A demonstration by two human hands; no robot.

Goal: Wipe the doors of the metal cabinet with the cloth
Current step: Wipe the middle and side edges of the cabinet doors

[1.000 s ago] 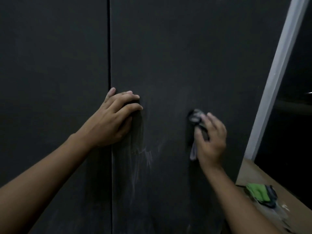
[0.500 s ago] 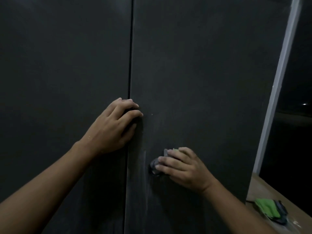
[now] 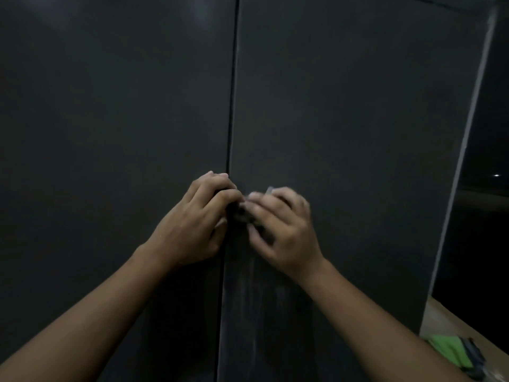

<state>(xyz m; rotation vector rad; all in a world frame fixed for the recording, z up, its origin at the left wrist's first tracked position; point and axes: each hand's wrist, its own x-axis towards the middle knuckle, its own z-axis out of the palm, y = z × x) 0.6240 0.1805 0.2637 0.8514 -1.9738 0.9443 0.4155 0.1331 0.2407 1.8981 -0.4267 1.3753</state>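
Ahead of my fingers stand the cabinet doors (image 3: 115, 128). At their seam my left hand (image 3: 197, 220) curls its fingers onto the right door (image 3: 349, 119) edge; just beside, my blurred right hand (image 3: 287, 232) clamps the cloth (image 3: 269, 190) against that door.

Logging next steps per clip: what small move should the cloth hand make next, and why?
Probably wipe the cloth downward on the right door: the right hand presses it by the seam, close beside the left hand gripping that door's edge, and pale streaks show just below.
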